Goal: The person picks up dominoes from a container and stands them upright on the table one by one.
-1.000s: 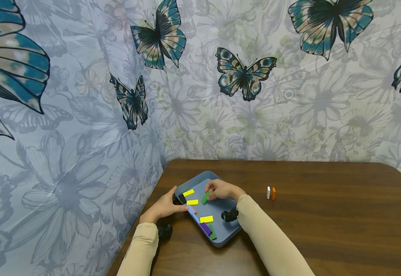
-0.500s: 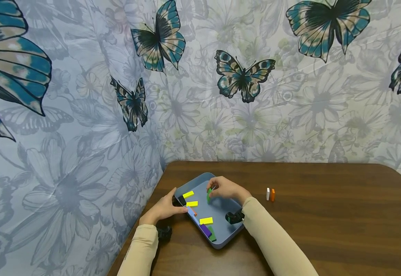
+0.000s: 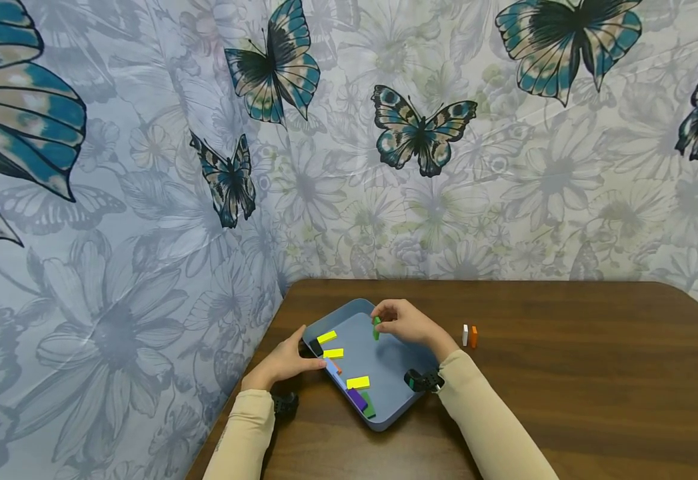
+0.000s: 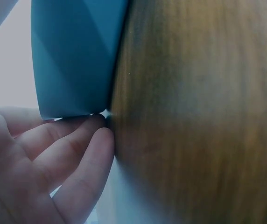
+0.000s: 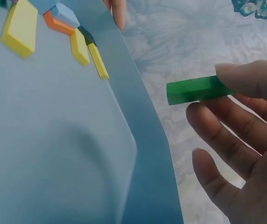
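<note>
My right hand (image 3: 409, 323) pinches a green block (image 5: 194, 90) between thumb and fingers, raised over the far right part of the blue-grey tray (image 3: 379, 373). In the right wrist view the block points out sideways past the tray wall. My left hand (image 3: 285, 360) grips the tray's left corner, thumb over the rim and fingers against the outer wall. Along the tray's left side lie three yellow blocks (image 3: 357, 383), a purple block (image 3: 357, 400), another green block (image 3: 369, 405), a light blue block (image 3: 335, 373), a black block (image 3: 316, 347) and an orange block (image 5: 59, 24).
A white block (image 3: 465, 335) and an orange block (image 3: 474, 337) stand side by side on the brown table (image 3: 565, 380), right of the tray. Behind the table hangs a butterfly-patterned wall covering (image 3: 349, 167).
My right hand has lifted the green block from low over the tray's middle and carried it rightward toward the far right rim. The left hand and the tray stay in place.
</note>
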`<state>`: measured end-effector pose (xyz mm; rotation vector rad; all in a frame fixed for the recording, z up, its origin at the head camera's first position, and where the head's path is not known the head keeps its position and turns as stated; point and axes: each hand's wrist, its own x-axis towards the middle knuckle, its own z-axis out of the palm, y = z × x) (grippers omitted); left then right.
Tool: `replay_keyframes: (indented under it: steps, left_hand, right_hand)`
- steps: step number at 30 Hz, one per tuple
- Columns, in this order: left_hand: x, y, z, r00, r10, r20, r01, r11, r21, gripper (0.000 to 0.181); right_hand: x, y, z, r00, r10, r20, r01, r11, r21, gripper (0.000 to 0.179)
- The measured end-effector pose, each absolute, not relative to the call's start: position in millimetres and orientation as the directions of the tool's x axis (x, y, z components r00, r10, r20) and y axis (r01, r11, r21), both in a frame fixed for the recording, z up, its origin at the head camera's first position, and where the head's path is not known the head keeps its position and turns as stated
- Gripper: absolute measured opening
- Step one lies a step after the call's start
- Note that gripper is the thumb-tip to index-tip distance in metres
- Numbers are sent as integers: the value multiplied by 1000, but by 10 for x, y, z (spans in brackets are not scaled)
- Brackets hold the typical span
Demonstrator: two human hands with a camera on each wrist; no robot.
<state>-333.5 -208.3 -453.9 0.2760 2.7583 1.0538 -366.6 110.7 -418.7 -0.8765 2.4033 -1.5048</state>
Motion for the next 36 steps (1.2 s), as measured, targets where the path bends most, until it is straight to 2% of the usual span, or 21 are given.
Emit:
replay_keyframes:
  steps: [8,12,15,21,32,36]
  left_hand:
    - [-3341,-2072,-4574,-966,237,-103,106,724,682,118]
    - [-3349,-2079,-4567,-967,235,-103,99,710,697,118]
    - [-3349,-2080,-4571,-966,238,-100,104,715,691,118]
    - [-3341,-2091,-4597,-968,233,-95,113,737,666,117]
    - [-3382,-2093,-4572,-962,252,-106,114,723,681,118]
    - [-3401,-2109,-4556,-963,251,-95,130,746,654,117]
  right_hand:
    - [-3527,1308,-4205,-845,-503,184,-364,287,-886,26]
    - [-3466,1381,-4090,-883,-448,143,-283,264,-922,27]
    - [-3426,1470,-3999,-894,-422,150,-288,286,-914,29]
    - [-3425,1735,-3909,-865,-438,246,-397,295,-869,34]
    - [-3347,2428,-3891,-925,-272,267,-357,372,-857,34]
    - [-3298,2606,-3923,-942,-212,262,-329,415,-848,35]
